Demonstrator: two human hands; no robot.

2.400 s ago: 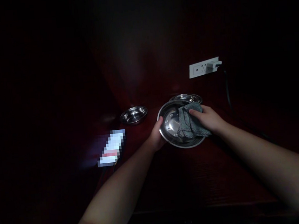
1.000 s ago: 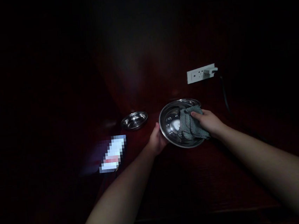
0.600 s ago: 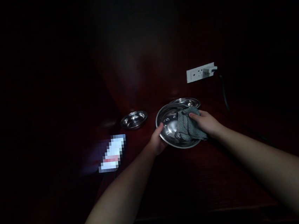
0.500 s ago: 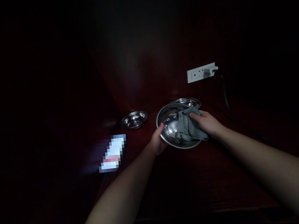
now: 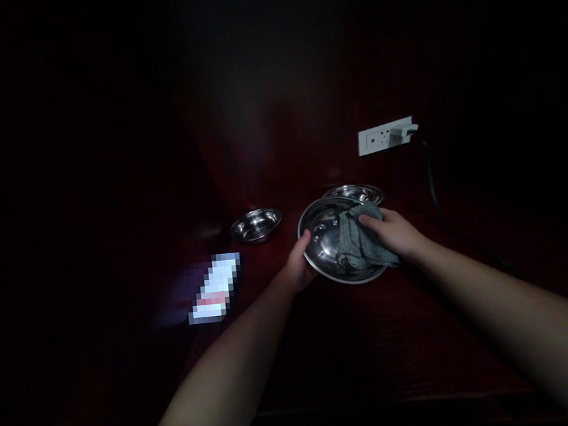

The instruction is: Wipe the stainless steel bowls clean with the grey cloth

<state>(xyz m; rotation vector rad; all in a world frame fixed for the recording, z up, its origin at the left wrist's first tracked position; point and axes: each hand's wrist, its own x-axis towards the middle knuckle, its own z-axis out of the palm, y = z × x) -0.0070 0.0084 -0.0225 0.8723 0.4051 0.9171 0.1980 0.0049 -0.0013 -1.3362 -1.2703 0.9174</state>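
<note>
Head: right hand (image 5: 397, 232) clasps cloth (image 5: 360, 242) (left hand (image 5: 298, 266) grips bowl (image 5: 324, 248))

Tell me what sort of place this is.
Probably a dark room indoors, perhaps in a home, though most of it is too dim to tell: there's a wall socket, what looks like a lit phone, and a cloth held to a metal bowl.

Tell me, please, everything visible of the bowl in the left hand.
The bowl is round, shiny, apparently metal, with a pale rim. It tilts open toward the camera, partly hiding a dish behind. The left hand grips its edge, thumb over the rim; the gray cloth in the right hand covers its right part.
</note>
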